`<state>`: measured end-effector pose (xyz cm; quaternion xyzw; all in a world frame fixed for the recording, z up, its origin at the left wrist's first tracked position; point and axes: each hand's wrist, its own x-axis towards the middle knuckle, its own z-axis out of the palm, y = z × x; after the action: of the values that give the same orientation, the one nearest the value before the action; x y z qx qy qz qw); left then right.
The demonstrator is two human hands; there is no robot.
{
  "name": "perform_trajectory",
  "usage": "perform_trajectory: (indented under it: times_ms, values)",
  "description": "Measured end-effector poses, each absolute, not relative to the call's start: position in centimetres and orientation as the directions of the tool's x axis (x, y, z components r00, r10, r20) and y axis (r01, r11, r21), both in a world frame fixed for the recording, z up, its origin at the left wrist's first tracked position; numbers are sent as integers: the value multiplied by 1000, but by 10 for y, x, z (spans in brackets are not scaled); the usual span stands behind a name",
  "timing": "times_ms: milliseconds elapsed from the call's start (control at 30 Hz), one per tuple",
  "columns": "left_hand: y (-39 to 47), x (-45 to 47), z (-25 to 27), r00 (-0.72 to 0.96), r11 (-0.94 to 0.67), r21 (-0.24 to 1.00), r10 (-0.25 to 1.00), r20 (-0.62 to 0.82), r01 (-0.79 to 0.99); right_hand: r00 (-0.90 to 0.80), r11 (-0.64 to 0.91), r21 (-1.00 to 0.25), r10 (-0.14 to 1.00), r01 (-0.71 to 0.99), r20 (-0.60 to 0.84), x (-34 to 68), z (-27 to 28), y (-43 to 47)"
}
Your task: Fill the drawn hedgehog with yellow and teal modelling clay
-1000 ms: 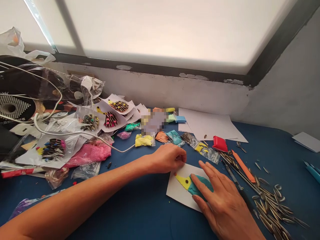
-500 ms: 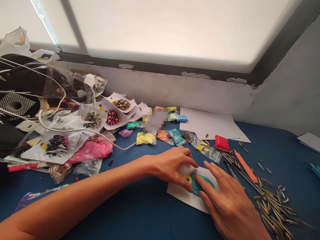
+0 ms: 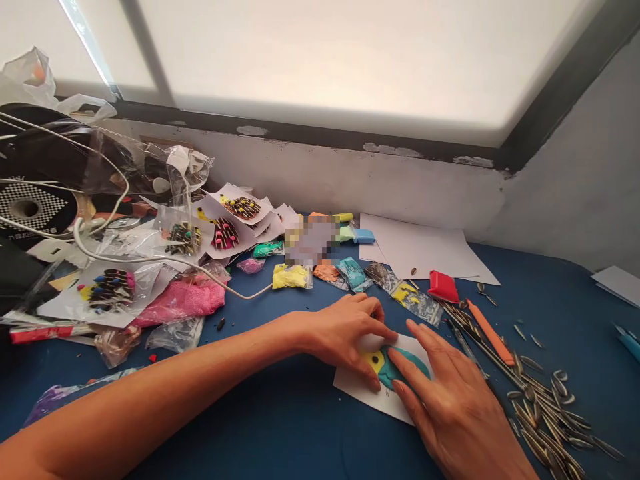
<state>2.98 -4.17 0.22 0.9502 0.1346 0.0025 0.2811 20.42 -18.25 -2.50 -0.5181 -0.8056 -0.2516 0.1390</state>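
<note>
A white sheet of paper (image 3: 357,392) lies on the blue table, bearing a flat teal clay shape (image 3: 417,363) with a yellow head and black eye (image 3: 374,359) at its left end. My left hand (image 3: 353,333) rests at the left of the shape, thumb and index finger apart around the yellow head. From the right, my right hand (image 3: 450,393) reaches over with spread fingers; its index fingertip touches the teal clay and its thumb is at the lower edge. Part of the clay is hidden under the right fingers.
Sunflower seeds (image 3: 545,407), an orange clay tool (image 3: 493,333) and a red clay packet (image 3: 443,287) lie to the right. Behind are a yellow clay packet (image 3: 290,276), a teal clay packet (image 3: 354,273) and blank paper (image 3: 425,247). Finished seed hedgehogs (image 3: 113,290) and a white cable (image 3: 150,259) are left.
My left thumb has shifted slightly left and down, uncovering more of the yellow head and eye. My right fingers have slid a little left over the clay.
</note>
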Motion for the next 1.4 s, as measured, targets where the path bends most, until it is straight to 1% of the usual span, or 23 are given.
perform_trajectory:
  times_ms: [267,433,600,800,967,1200,1400]
  values:
    - [-40,30,-1,965,-800,547,257,-59,247,-400,309,260,778,915,484,203,-26,-183]
    - [-37,30,-9,968,-801,557,251,-20,219,-404,332,231,770,915,494,206,-24,-185]
    - [-36,30,-12,972,-809,555,236,8,192,-433,360,241,762,901,481,204,-26,-185]
    - [-37,30,-10,973,-815,547,230,0,193,-434,339,275,764,900,478,201,-26,-183]
    - [-36,30,-12,970,-810,549,241,-12,208,-403,321,246,780,915,479,202,-25,-184]
    - [-36,30,-14,973,-810,555,229,0,191,-410,295,301,784,907,466,203,-27,-183]
    - [-35,28,-13,973,-807,561,232,11,186,-379,275,275,795,921,474,209,-24,-186]
